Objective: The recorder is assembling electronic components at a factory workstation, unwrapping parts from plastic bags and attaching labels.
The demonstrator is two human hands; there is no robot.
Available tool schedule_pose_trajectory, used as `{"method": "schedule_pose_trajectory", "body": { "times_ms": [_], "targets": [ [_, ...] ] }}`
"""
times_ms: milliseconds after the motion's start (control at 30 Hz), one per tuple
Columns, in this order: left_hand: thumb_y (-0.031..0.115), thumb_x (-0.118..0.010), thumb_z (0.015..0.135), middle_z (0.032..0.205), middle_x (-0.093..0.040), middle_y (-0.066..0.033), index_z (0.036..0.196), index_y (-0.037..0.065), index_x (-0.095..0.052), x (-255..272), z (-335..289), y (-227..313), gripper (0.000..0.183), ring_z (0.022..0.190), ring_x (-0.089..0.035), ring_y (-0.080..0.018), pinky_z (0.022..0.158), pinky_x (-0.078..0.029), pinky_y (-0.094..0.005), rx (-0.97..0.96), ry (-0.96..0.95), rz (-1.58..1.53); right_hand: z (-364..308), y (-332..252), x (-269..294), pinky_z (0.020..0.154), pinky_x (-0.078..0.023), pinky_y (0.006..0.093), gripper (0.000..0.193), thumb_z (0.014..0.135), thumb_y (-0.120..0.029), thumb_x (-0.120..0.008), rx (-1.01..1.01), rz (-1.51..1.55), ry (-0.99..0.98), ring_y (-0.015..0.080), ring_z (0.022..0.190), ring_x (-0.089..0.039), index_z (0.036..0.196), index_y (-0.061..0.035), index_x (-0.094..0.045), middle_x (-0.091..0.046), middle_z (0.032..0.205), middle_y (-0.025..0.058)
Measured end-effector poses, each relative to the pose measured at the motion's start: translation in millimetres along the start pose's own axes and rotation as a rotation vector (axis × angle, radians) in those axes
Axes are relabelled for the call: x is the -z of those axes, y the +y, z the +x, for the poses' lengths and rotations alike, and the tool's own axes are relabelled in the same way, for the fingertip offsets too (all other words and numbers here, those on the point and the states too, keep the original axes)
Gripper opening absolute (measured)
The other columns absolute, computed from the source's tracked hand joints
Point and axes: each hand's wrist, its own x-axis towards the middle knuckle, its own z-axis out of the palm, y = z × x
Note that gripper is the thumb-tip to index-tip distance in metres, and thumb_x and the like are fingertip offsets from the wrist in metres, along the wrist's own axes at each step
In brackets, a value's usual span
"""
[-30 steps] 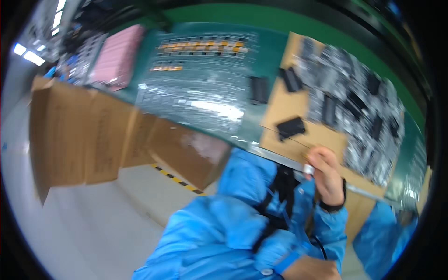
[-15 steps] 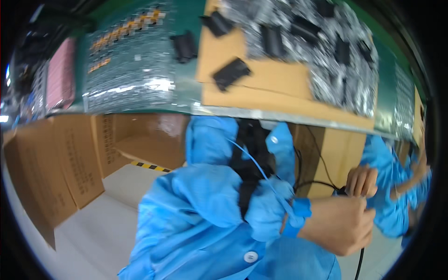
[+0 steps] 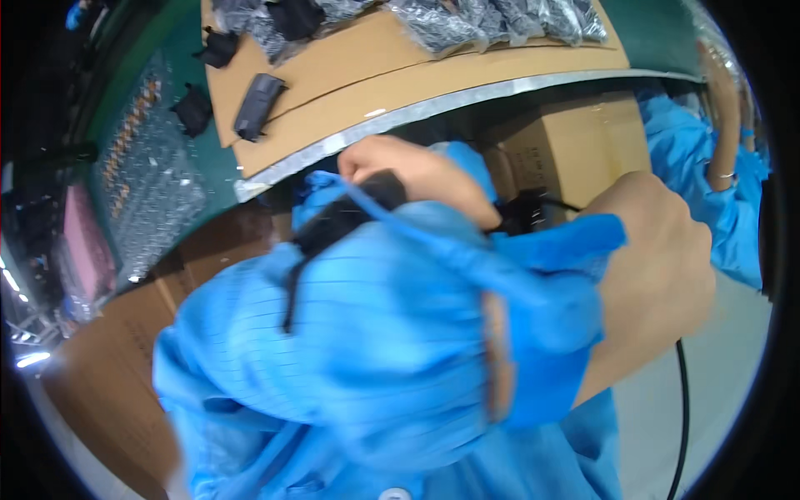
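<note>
My left hand (image 3: 658, 275), with a blue wrist strap (image 3: 546, 333) and a cord, reaches across to the right. It is curled, back upward, its fingers hidden underneath. A black cable (image 3: 685, 417) comes out from below it; whether the hand holds the cable cannot be made out. Beyond my left sleeve, my right hand (image 3: 412, 171) lies near the table's front edge, fingers bent down and its wrist hidden behind the left arm. A black fabric strip (image 3: 354, 215) sits against its underside. What those fingers grip, if anything, does not show.
Black plastic parts (image 3: 259, 107) lie on a cardboard sheet (image 3: 350, 62) on the green table, near clear plastic bags (image 3: 500, 25). Bubble wrap (image 3: 158, 179) is at left. Cardboard boxes (image 3: 596, 137) stand under the table. Another person's blue sleeve (image 3: 667, 133) is at right.
My right hand has moved left, away from the left hand, to beside the black strip. My left hand has come up and closer. The view has shifted and tilted.
</note>
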Motion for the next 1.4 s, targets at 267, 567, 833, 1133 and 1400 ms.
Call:
{"method": "schedule_pose_trajectory", "body": {
  "times_ms": [267,567,833,1133,1400],
  "targets": [
    [0.018,-0.072,0.063,0.057,-0.057,-0.0146,0.055,0.002,-0.059,-15,-15,27,0.021,0.064,-0.065,-0.0296,0.056,-0.051,-0.0421,-0.042,-0.073,-0.121,-133,75,-13,0.052,-0.046,0.026,0.013,0.086,-0.014,-0.065,-0.054,0.267,-0.117,0.0131,0.068,-0.061,0.097,-0.0066,-0.065,-0.064,0.082,0.0014],
    [0.016,-0.07,0.068,0.058,-0.058,-0.016,0.055,0.001,-0.059,-55,-7,15,0.023,0.065,-0.065,-0.0313,0.058,-0.052,-0.0437,0.031,-0.245,-0.074,-35,104,10,0.052,-0.046,0.0265,0.014,0.086,-0.014,-0.064,-0.1,0.28,-0.271,0.0128,0.069,-0.061,0.098,-0.0057,-0.065,-0.064,0.083,0.0014],
    [0.011,-0.063,0.082,0.075,-0.064,-0.0206,0.103,-0.004,-0.063,-27,1,46,0.025,0.074,-0.064,-0.0411,0.067,-0.051,-0.0501,0.109,-0.405,-0.188,16,86,42,0.052,-0.046,0.027,0.015,0.086,-0.014,-0.064,-0.184,0.203,-0.382,0.0125,0.071,-0.061,0.099,-0.0049,-0.064,-0.064,0.085,0.0014],
    [0.015,-0.054,0.096,0.099,-0.063,-0.0198,0.133,0.0,-0.045,-36,-52,44,0.041,0.097,-0.062,-0.0352,0.085,-0.047,-0.0404,0.097,-0.601,-0.52,24,94,65,0.057,-0.046,0.0278,0.015,0.092,-0.016,-0.063,-0.467,0.152,-0.37,0.0103,0.075,-0.058,0.098,-0.0024,-0.061,-0.06,0.086,0.0013],
    [0.031,-0.051,0.104,0.111,-0.066,-0.0069,0.143,0.003,-0.044,-37,13,8,0.049,0.112,-0.057,-0.0146,0.098,-0.044,-0.0311,0.16,-0.783,-1.107,-12,72,65,0.064,-0.047,0.0312,0.023,0.092,-0.026,-0.065,-0.285,0.265,-0.102,0.0132,0.078,-0.057,0.103,-0.006,-0.059,-0.059,0.087,0.0041]
  ]
}}
